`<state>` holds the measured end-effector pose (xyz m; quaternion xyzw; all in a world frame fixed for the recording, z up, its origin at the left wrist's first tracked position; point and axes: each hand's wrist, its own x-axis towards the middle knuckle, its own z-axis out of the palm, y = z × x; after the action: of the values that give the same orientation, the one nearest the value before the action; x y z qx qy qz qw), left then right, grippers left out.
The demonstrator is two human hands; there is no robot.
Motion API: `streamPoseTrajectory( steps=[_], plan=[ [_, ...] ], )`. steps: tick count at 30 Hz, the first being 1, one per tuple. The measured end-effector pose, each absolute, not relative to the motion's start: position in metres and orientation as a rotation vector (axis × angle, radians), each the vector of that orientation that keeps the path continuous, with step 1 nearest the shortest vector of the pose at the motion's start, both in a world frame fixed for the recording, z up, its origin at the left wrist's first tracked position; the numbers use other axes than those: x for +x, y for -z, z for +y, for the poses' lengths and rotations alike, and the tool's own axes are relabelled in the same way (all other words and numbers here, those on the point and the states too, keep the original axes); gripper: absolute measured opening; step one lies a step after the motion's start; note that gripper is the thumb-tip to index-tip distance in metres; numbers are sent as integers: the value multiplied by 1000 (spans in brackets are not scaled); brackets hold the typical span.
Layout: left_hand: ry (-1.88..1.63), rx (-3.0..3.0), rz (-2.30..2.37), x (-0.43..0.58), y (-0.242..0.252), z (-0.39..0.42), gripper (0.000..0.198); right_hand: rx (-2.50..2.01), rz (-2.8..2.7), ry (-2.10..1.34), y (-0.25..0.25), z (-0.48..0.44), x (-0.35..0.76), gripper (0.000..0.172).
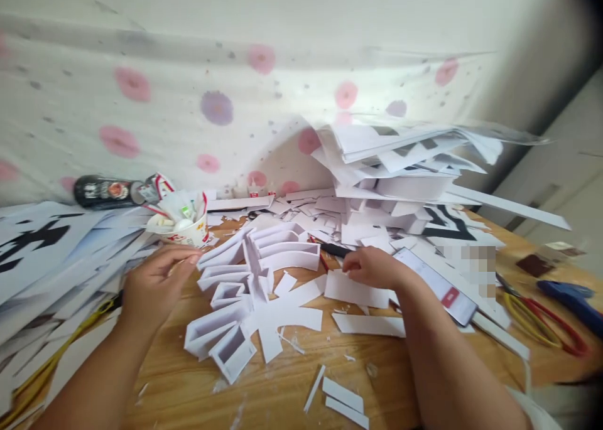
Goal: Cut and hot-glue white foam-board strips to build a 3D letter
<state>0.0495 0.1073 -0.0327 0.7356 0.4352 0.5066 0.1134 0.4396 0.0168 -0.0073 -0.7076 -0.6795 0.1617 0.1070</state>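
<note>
My left hand [157,282] hovers left of a white foam-board character [287,317], thumb and forefinger closed together. Whatever may sit between these fingertips is too small to make out. The character has a flat base, with upright strips forming narrow walls along its left and upper parts. On the other side, my right hand [372,267] is curled shut at the end of a black-handled tool [333,249], whose tip points left toward the curved walls. White board strips [358,289] lie just under this hand.
A paper cup [186,234] with tubes and wrappers stands behind my left hand, beside a dark bottle [106,191] on its side. A phone [438,285], red-and-yellow-handled scissors [541,323] and a tall stack of boards [400,160] are at right. Scraps [346,395] litter the wooden table [188,386].
</note>
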Motion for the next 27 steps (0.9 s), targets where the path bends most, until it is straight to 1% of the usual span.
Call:
streamPoseTrajectory(
  steps=[1, 4, 6, 8, 11, 16, 18, 21, 24, 27],
  plan=[
    [-1502, 2116, 1325, 49, 34, 109, 12, -2119, -1946, -421, 6, 17, 443, 19],
    [-1506, 1988, 1474, 52, 33, 108, 12, -2308, -1680, -197, 5, 18, 464, 31],
    [-1496, 1928, 1548, 58, 28, 102, 14, -2433, -1534, -103, 9, 20, 480, 33],
    [-1490, 1915, 1583, 65, 22, 94, 16, -2524, -1469, -73, 15, 23, 491, 32],
    [-1510, 1910, 1590, 73, 19, 87, 16, -2604, -1466, -49, 24, 28, 492, 36],
    [-1554, 1857, 1623, 71, 16, 89, 21, -2640, -1507, 26, 32, 34, 480, 36],
    [-1708, 1657, 1583, 60, 11, 94, 22, -2619, -1529, 55, 33, 33, 476, 36],
    [-2002, 1339, 1439, 22, -1, 102, 17, -2532, -1581, 81, 35, 31, 472, 38],
    [-1897, 1431, 1572, -33, -11, 99, 23, -2398, -1644, 111, 41, 36, 470, 43],
    [-1635, 1579, 1783, -81, -8, 89, 26, -2235, -1748, 98, 49, 43, 466, 41]
  ],
)
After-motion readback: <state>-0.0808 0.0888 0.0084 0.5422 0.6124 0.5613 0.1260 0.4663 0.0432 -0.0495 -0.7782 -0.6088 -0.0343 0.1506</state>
